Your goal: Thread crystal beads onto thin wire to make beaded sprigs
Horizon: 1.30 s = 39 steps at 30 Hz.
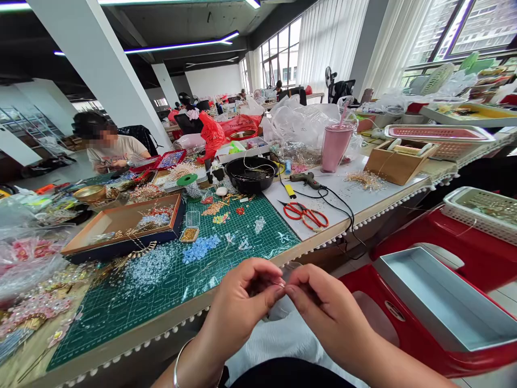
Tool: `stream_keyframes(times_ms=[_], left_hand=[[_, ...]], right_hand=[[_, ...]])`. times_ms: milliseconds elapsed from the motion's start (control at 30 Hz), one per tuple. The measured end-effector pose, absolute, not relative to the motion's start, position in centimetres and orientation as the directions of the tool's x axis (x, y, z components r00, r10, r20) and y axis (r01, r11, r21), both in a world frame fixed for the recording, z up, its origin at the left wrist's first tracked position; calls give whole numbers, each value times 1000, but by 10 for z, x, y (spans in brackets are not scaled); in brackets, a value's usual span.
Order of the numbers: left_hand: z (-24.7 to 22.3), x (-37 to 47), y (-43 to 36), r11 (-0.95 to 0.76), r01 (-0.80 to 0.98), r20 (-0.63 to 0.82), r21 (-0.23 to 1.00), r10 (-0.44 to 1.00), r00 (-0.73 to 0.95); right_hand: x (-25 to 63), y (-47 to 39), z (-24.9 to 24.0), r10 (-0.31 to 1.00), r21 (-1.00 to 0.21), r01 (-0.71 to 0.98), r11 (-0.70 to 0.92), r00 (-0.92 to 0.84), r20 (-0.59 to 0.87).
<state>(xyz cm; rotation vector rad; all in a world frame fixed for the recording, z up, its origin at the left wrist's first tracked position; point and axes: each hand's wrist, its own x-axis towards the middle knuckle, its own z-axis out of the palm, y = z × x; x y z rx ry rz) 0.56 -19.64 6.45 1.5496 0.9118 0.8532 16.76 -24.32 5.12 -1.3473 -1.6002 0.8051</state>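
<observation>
In front of my lap, my left hand [252, 293] and my right hand [323, 299] meet fingertip to fingertip, both closed in a pinch. Between them shows a bit of thin wire [280, 284]; most of it is hidden by the fingers. Just beyond lies the green cutting mat [161, 312], with blue flower-like beads [201, 249], a heap of clear pale beads [149, 267] and a small box of gold beads [189, 234]. Red-handled scissors [305, 215] rest past the mat's right edge.
A glue gun [309, 180] with its cord, a black bowl [250, 175], a pink cup [336, 148] and a shallow box [125, 226] stand on the table. At right, a pale blue box [444, 302] sits on a red stool [363, 285]. A co-worker [115, 145] sits across at left.
</observation>
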Motion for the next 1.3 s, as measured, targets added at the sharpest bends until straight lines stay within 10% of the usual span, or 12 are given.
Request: stream_keyframes(times_ms=[267, 867, 1067, 1300], left_hand=[[63, 8, -194, -569, 521, 279, 637, 800, 532], [11, 23, -23, -389, 913, -76, 127, 913, 400], [33, 28, -32, -435, 858, 44, 272, 897, 440], [68, 30, -115, -431, 535, 155, 727, 862, 483]], right_hand=[[172, -234, 33, 998, -983, 183, 3, -64, -9], [187, -237, 19, 996, -967, 238, -88, 6, -89], [187, -236, 9, 998, -966, 251, -58, 37, -51], [184, -237, 25, 989, -969, 245, 32, 130, 65]])
